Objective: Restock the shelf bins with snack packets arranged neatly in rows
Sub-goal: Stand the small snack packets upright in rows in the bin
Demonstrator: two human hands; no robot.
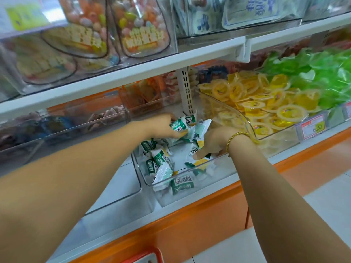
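A clear plastic bin (224, 168) on the lower shelf holds several small green-and-white snack packets (160, 162), lying loose and jumbled. My left hand (161, 126) reaches deep into the bin and grips a bunch of these packets (178, 125). My right hand (212, 142), with a gold bracelet at the wrist, rests on packets at the bin's right side; its fingers are curled down among them, and a packet with a yellow patch (199, 162) lies under its thumb.
To the right stands a clear bin of yellow jelly cups (262, 103), then green ones (322, 73), with a price tag (311, 128) in front. Clear bins at left (62, 126) hold dark snacks. The upper shelf (133, 73) overhangs. A red basket rim (146, 257) shows below.
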